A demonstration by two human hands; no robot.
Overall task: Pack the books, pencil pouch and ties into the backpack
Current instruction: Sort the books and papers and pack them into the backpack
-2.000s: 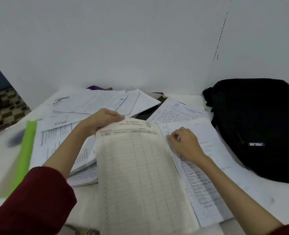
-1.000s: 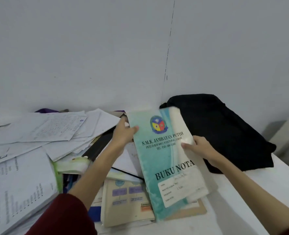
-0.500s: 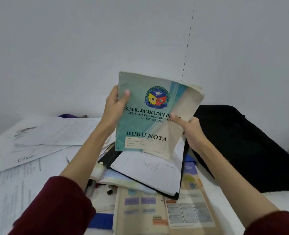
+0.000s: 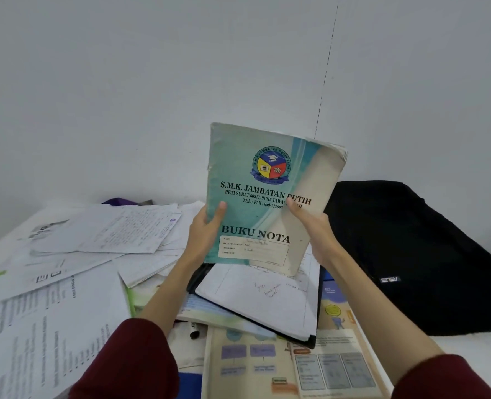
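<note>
- Teal-covered notebook marked "BUKU NOTA", lifted upright above the book pile, likely for checking the cover before packing.
- Gripped at both lower edges: left hand with thumb pressed on the cover, right hand likewise; other fingers hidden behind.
- Long axis near vertical, top tilted slightly right, cover facing the camera.
- Black backpack lying flat just right, apparently not yet opened.

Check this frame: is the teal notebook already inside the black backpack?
No, both hands hold the teal notebook upright above the desk, left of the backpack.
</note>
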